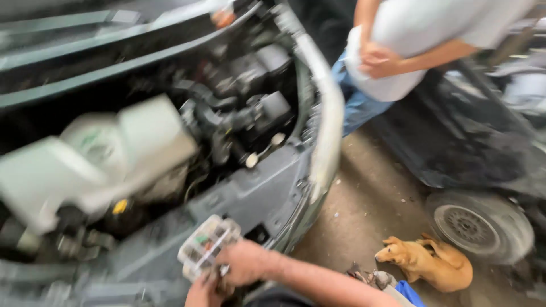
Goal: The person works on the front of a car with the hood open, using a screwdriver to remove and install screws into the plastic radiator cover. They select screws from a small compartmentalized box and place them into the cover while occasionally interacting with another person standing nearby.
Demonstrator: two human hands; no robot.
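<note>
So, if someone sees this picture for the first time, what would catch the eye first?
Probably the open engine bay filling the left side, with its large pale plastic tank. At the bottom, the right hand and left hand hold a small clear plastic box with coloured parts inside. On the ground at lower right lies a tan dog beside a car wheel, and another person stands at the top.

Blurred dirt floor, tan dog, perhaps daylight.
</note>
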